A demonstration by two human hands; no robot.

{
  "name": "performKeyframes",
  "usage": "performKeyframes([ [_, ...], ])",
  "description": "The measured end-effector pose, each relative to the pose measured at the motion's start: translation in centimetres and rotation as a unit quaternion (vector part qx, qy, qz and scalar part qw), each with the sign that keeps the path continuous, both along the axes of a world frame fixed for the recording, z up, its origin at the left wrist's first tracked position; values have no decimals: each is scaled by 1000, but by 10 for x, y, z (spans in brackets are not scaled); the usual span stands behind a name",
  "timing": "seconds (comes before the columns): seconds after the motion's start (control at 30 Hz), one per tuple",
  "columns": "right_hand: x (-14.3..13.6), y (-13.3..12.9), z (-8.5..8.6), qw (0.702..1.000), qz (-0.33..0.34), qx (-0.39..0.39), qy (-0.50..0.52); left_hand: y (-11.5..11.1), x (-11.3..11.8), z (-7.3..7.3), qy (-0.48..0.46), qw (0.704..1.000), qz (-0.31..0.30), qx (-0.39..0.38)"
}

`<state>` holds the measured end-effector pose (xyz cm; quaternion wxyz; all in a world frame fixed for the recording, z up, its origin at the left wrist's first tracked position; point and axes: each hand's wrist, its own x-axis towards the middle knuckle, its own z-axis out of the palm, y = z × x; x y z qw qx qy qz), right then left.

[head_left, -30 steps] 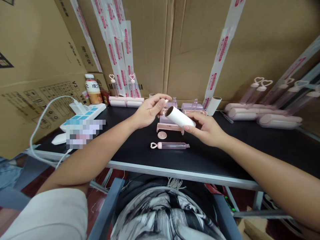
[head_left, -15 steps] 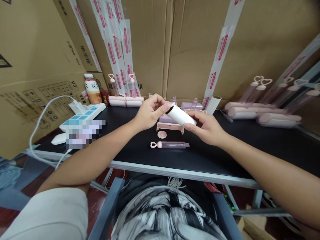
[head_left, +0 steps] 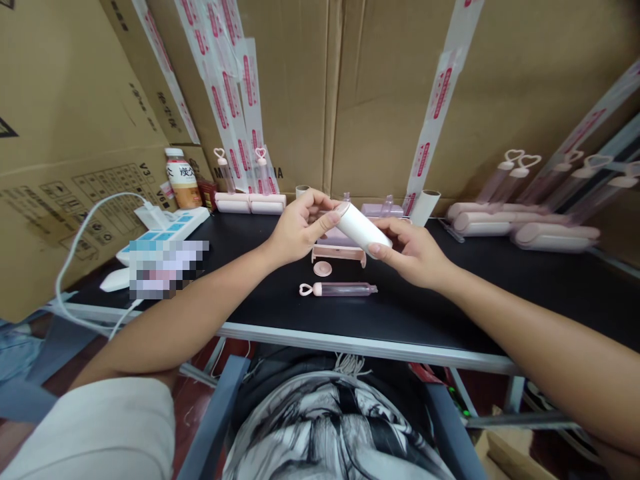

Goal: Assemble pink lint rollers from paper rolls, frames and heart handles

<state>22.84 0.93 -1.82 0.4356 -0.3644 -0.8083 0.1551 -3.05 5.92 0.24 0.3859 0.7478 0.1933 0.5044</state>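
Note:
A white paper roll (head_left: 363, 229) is held tilted above the table, its upper end towards my left hand. My right hand (head_left: 415, 253) grips its lower end between thumb and fingers. My left hand (head_left: 301, 228) pinches at the upper end, where a pale pink round cap (head_left: 342, 208) sits over the opening. Below lie a flat pink disc (head_left: 323, 269) and a clear purplish handle (head_left: 345, 289) with a heart-shaped loop. A pink curved holder part (head_left: 340, 255) rests behind the disc, partly covered by a purplish piece.
Finished-looking pink rollers with heart handles stand at the right (head_left: 555, 237) and back left (head_left: 250, 203). Another white roll (head_left: 425, 207) stands upright at the back. Left are a drink bottle (head_left: 183, 180), a power strip (head_left: 170, 233) and a cable. Cardboard (head_left: 390, 100) walls the table's back.
The dark opening at the roll's upper end is now covered by the pink cap. Both hands stay in nearly the same place around the roll.

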Motion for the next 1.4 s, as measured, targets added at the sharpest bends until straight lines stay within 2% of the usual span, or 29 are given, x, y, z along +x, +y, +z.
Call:
performKeyframes([
  [0.1, 0, 0, -1, 1000, 14, -15, 2, -1, 0, 0, 10, 1000, -3, -3],
  [0.27, -1, -1, -3, 998, 40, -44, 10, 0, 0, 1, 16, 999, -8, 52],
  [0.4, -3, -4, -1, 998, 46, -44, 29, -1, -1, 3, 20, 998, -5, 67],
  [0.53, -4, -4, 0, 997, 34, -42, 56, 4, -5, 0, -14, 992, 67, 110],
  [0.67, -3, -2, -2, 994, 36, -57, 84, 15, -8, -7, -19, 967, 136, 213],
  [0.73, -2, -1, -3, 992, 42, -65, 97, 16, -8, -10, -7, 956, 151, 253],
  [0.8, -3, -1, -3, 991, 41, -68, 106, 11, -8, -11, 35, 956, 122, 265],
  [0.93, -4, -1, -3, 991, 39, -61, 110, -1, -8, -5, 130, 964, 23, 232],
  [1.1, -4, -2, -4, 994, 46, -63, 76, -7, -10, 2, 155, 965, 17, 210],
  [1.27, 0, 0, -9, 998, 55, -36, 26, -9, -7, 2, 236, 938, -25, 254],
  [1.4, 2, 3, -11, 999, 39, -4, 7, -8, -11, 7, 296, 909, 29, 292],
])
